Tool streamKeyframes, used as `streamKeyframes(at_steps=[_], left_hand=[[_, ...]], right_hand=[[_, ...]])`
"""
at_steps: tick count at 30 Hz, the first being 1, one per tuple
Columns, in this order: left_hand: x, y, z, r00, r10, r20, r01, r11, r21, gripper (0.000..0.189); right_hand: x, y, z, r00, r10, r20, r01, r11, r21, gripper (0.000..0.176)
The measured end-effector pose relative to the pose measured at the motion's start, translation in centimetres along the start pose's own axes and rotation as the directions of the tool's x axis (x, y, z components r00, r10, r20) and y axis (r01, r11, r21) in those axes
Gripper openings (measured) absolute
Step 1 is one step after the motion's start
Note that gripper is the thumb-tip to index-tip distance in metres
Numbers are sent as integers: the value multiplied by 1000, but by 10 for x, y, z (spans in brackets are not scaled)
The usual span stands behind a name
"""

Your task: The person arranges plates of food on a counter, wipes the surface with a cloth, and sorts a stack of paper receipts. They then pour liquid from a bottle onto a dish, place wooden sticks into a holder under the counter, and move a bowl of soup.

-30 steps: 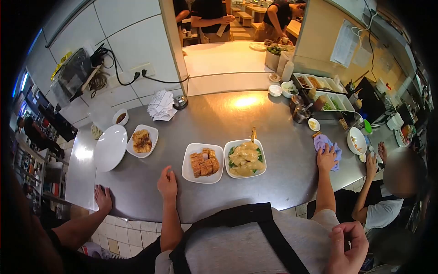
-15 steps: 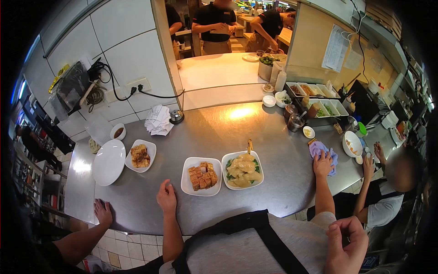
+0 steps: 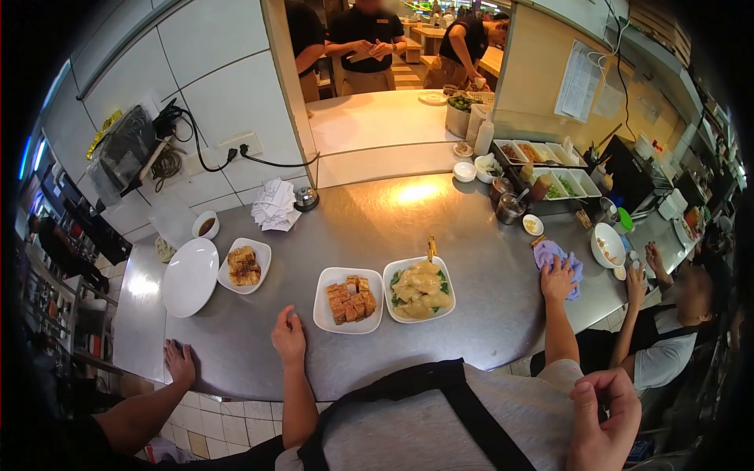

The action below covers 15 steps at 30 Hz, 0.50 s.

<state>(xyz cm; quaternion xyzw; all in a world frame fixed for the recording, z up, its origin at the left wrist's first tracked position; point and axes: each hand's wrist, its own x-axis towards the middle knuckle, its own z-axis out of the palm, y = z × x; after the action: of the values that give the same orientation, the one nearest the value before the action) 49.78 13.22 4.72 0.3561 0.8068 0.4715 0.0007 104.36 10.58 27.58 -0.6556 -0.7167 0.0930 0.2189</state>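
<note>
My left hand (image 3: pixel 289 336) rests at the counter's near edge, loosely curled with thumb and fingers apart, and holds nothing. To its right stand a square white dish of browned, cut-up pieces (image 3: pixel 351 303) and a white dish of sauce-covered food over greens (image 3: pixel 420 289). Farther right, my right hand (image 3: pixel 557 280) lies on a crumpled purple cloth (image 3: pixel 572 275), its fingers spread over the folds. Behind my left hand, a white dish (image 3: pixel 250 245) holds brown-sauced pieces. An oval white plate (image 3: pixel 190 278) is beside it.
Another person's hand (image 3: pixel 179 363) touches the counter (image 3: pixel 471 235) at left, and one (image 3: pixel 605 420) is close at lower right. A co-worker (image 3: pixel 664 337) works at right. Condiment trays (image 3: pixel 550 165), a white bowl (image 3: pixel 606 245), papers (image 3: pixel 275 206) and a bell (image 3: pixel 306 198) stand about.
The view has shifted very slightly. Beyond the pass window, a person's hands have moved a little. My own hands keep their places, and the dishes are where they were.
</note>
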Motion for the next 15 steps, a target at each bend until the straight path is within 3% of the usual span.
streamKeyframes(at_steps=[5, 9, 13, 15], left_hand=[[2, 1, 0, 999, -51, 19, 51, 999, -12, 22], [3, -2, -1, 999, -47, 15, 47, 999, 1, 22], [4, -3, 0, 1000, -25, 16, 25, 999, -20, 22], [3, -3, 0, 1000, -8, -5, 9, 996, 86, 23]], right_hand=[[57, 14, 50, 997, -73, -25, 71, 996, -57, 47], [136, 44, 120, 985, -112, -129, 84, 975, -204, 48], [216, 111, 199, 943, -94, -318, -89, 852, -516, 49], [246, 152, 223, 912, -66, -406, -238, 721, -651, 50]])
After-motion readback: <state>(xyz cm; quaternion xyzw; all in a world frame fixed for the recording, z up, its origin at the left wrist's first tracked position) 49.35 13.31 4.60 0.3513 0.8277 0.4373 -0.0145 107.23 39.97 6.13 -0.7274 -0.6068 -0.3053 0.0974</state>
